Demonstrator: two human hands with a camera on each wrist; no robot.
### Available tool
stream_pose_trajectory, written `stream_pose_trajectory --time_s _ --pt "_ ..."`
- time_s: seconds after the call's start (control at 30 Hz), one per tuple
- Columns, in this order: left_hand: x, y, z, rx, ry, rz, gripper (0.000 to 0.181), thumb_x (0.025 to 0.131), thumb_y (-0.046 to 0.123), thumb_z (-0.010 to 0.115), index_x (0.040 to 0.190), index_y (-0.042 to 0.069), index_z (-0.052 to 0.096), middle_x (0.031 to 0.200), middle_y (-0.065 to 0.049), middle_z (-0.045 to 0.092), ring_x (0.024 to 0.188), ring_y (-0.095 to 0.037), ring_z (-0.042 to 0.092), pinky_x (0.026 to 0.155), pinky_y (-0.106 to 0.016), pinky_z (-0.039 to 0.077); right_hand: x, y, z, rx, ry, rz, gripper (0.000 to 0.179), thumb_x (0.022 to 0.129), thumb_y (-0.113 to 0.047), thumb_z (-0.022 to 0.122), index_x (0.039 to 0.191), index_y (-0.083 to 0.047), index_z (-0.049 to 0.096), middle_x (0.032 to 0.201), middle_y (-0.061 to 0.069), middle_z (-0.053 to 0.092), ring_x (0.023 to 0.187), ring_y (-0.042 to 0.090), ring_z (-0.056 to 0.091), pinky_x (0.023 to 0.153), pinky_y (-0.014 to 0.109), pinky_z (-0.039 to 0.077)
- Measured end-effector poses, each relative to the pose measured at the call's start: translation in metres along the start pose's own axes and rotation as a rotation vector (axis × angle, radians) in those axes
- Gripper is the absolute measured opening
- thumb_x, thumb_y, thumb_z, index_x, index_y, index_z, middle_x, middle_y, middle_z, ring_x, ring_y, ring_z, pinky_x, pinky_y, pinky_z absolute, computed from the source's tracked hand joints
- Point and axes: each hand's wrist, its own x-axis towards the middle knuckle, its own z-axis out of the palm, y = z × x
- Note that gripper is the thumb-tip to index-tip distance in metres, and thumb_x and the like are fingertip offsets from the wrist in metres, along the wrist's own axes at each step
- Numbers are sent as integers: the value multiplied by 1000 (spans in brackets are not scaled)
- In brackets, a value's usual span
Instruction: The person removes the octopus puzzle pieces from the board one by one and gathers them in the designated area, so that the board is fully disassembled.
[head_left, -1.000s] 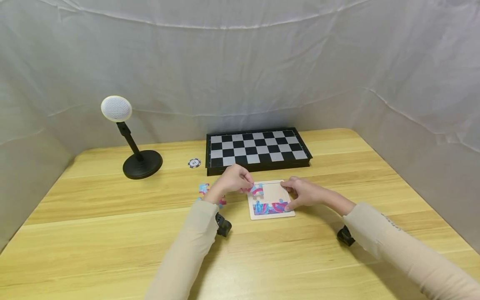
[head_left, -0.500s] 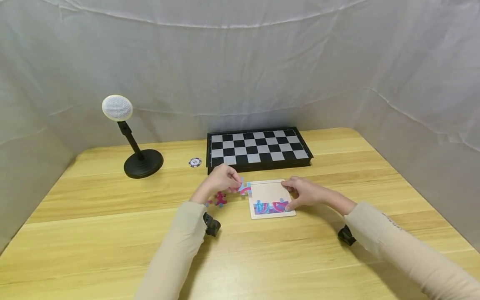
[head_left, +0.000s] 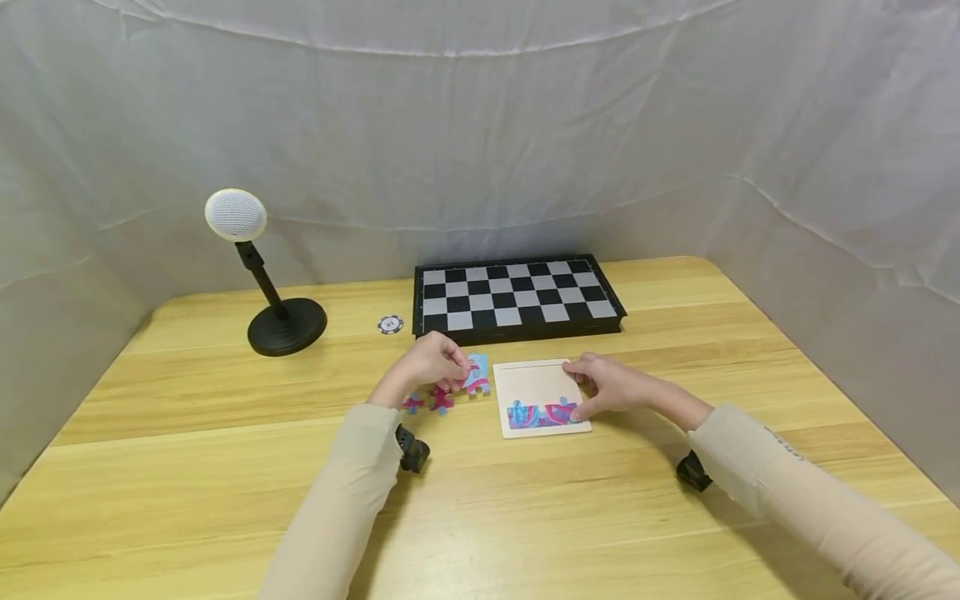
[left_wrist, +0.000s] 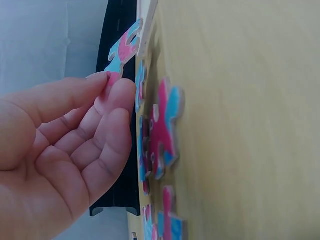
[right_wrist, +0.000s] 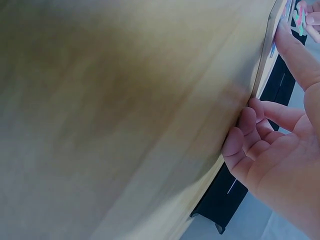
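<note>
My left hand (head_left: 422, 367) pinches a blue and pink jigsaw piece (left_wrist: 124, 49) between thumb and fingertips, tilted above the table just left of the puzzle tray (head_left: 534, 382). Along the tray's near side lies a row of fitted jigsaw pieces (head_left: 538, 415); bare pale wood shows behind them. My right hand (head_left: 618, 385) holds the tray by its right side, fingers at the far corner and thumb on the near right fitted piece. Below my left hand lie several loose jigsaw pieces, among them a dark pink piece (head_left: 441, 400) with eye-like dots. Some are partly hidden by that hand.
A folded black-and-white chessboard (head_left: 517, 296) stands behind the tray. Left of it lies a poker chip (head_left: 390, 324). Farther left is a round white-headed stand (head_left: 287, 327) on a black base. A pale curtain (head_left: 450, 150) encloses the wooden table's back and sides.
My left hand has moved left, carrying the jigsaw piece from over the tray to beside it, and the piece has turned. My right hand has stayed on the tray.
</note>
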Motion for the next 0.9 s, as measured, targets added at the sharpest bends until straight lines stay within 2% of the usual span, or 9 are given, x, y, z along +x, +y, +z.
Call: stream_pose_trajectory --time_s 0.23,0.47,0.67,0.9 --pt "5 -2 2 54 -23 -16 5 80 0 63 77 -3 64 67 -11 63 54 -18 59 54 -26 49 -1 0 0 3 -1 19 77 71 -28 75 123 16 40 83 5 43 75 17 38 63 26 36" --pt "5 -1 4 101 -26 -22 7 80 1 64 74 -2 63 65 -9 62 51 -16 56 51 -24 48 0 0 0 -8 0 7 74 71 -28 75 122 15 42 82 5 42 75 17 38 62 26 35" --pt "4 -1 2 125 -24 -11 6 79 1 65 74 -2 65 68 -8 64 49 -13 55 48 -21 45 1 -1 -1 -5 -3 2 73 71 -27 75 121 15 44 81 4 42 74 17 38 61 26 34" --pt "3 1 1 120 -14 11 5 79 2 65 76 -2 65 69 -9 64 51 -16 57 49 -22 46 0 0 0 -14 0 11 73 71 -27 75 121 15 44 82 4 43 75 17 38 62 26 35"
